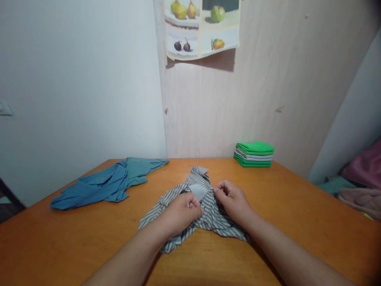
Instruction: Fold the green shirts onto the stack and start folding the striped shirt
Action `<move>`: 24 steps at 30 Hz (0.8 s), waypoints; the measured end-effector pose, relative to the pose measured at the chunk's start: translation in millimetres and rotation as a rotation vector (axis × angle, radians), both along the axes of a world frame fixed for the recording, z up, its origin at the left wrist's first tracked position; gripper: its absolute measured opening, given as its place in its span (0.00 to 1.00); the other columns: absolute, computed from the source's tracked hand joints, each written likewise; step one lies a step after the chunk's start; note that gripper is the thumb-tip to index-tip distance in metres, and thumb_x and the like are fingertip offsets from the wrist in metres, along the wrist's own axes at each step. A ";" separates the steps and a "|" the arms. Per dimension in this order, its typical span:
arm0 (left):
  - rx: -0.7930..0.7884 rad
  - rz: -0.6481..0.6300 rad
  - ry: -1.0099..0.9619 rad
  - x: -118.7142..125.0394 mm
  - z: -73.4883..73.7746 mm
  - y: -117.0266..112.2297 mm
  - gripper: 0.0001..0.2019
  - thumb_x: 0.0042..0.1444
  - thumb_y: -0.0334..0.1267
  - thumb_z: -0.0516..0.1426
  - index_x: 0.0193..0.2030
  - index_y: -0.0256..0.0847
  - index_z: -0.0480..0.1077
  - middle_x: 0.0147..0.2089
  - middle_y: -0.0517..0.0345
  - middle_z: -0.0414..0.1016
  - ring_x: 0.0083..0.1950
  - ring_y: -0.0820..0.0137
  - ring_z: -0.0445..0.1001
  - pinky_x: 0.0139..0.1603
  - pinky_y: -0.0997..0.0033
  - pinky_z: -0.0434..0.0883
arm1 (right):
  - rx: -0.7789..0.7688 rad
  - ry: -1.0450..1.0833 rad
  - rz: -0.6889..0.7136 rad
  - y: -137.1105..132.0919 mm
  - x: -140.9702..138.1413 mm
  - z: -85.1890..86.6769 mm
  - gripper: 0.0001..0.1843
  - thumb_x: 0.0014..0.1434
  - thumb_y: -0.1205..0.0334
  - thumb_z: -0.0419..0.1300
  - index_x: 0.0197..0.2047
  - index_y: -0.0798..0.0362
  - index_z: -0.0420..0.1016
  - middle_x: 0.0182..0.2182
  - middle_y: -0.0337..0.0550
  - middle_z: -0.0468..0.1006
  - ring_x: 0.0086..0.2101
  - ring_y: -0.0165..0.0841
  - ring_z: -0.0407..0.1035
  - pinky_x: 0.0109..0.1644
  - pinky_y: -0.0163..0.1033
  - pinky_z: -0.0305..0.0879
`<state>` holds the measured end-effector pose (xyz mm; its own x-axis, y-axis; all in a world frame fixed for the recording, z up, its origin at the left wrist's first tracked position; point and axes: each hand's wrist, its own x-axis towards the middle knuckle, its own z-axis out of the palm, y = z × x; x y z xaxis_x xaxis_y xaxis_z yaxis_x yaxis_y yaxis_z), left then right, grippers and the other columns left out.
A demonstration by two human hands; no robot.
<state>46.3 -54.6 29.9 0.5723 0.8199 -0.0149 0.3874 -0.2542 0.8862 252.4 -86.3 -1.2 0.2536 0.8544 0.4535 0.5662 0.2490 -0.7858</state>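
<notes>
A grey-and-white striped garment (208, 216) lies crumpled on the orange wooden table (297, 206), right in front of me. My left hand (181, 212) rests on its middle, fingers curled and pinching the striped cloth near a plain grey patch (198, 192). My right hand (233, 200) sits just to the right, fingers also closed on a fold of the same garment. Both hands are a few centimetres apart over the cloth.
A crumpled blue garment (107, 184) lies at the table's back left. A neat stack of folded green and grey cloths (254, 154) stands at the back right against the wooden wall. Pink and teal fabric (361, 182) lies beyond the right edge.
</notes>
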 end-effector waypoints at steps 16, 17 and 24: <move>-0.097 -0.010 -0.009 -3.3 -7.9 4.5 0.02 0.49 0.34 0.53 0.30 0.41 0.66 0.20 0.68 0.61 0.21 0.75 0.58 0.21 0.75 0.49 | -0.193 -0.258 0.249 -23.1 -27.3 8.8 0.07 0.55 0.67 0.56 0.27 0.52 0.70 0.22 0.34 0.70 0.26 0.29 0.63 0.28 0.33 0.52; -0.106 -0.011 -0.009 -3.2 -7.8 4.4 0.02 0.49 0.34 0.53 0.31 0.41 0.66 0.20 0.68 0.61 0.21 0.76 0.58 0.21 0.75 0.49 | -0.210 -0.268 0.246 -21.8 -26.9 6.5 0.07 0.55 0.67 0.56 0.26 0.52 0.70 0.22 0.34 0.70 0.26 0.29 0.62 0.28 0.33 0.51; -0.185 0.020 -0.044 2.3 -3.9 0.1 0.11 0.45 0.37 0.62 0.35 0.40 0.66 0.21 0.71 0.61 0.22 0.77 0.57 0.23 0.76 0.49 | -0.248 -0.198 0.277 -17.1 -26.2 -1.7 0.06 0.53 0.67 0.56 0.28 0.52 0.73 0.22 0.34 0.72 0.26 0.28 0.63 0.27 0.32 0.52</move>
